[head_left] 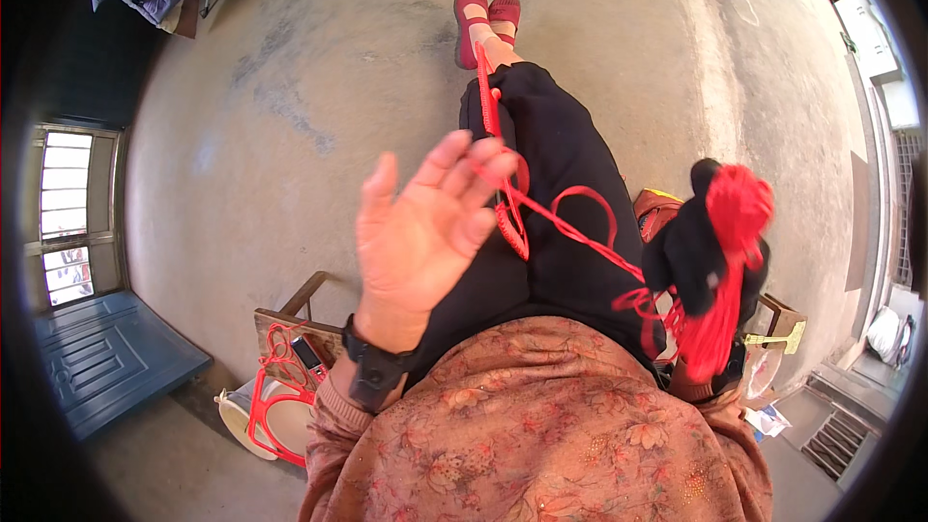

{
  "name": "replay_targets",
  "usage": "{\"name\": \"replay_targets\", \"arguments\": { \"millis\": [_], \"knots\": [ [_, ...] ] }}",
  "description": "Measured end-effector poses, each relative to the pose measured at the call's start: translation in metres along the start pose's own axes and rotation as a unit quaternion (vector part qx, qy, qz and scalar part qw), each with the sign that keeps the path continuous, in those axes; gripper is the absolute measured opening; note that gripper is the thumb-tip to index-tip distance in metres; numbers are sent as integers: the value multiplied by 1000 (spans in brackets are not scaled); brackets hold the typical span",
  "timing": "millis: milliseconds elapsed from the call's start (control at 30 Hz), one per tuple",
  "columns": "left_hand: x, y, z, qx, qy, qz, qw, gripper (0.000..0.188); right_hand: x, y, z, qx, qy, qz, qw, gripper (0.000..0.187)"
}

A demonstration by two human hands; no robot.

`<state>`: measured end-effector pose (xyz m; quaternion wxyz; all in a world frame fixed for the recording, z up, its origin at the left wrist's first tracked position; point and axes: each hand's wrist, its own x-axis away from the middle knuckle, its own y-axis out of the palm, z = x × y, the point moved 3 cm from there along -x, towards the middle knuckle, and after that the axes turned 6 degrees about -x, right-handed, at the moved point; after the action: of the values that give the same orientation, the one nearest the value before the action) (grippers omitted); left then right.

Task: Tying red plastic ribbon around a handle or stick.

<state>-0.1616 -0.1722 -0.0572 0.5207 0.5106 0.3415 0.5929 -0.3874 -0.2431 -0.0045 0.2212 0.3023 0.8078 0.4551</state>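
While my left hand (pixel 420 232) spreads its fingers (pixel 483 159) with red cord (pixel 580 232) looped over the tips, the cord slants down-right to my right hand (pixel 701 261), which grips a red tassel (pixel 730 261).

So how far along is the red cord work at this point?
Done: part of the thin red cord already lies in loops across the lap. In hand: the left hand, open, has the cord over its fingertips; the right hand, in a black glove, grips a bundle of red thread. Left: loose strands hang unworked.
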Motion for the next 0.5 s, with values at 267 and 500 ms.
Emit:
{"name": "replay_targets", "arguments": {
  "millis": [267, 500],
  "knots": [
    [79, -53, 35, -103, 54, 75, 990, 44, -23, -55, 65, 574, 130, 128, 799, 32],
    [141, -77, 30, -318, -26, 208, 925, 30, -31, -64, 116, 705, 194, 51, 680, 45]
  ]
}}
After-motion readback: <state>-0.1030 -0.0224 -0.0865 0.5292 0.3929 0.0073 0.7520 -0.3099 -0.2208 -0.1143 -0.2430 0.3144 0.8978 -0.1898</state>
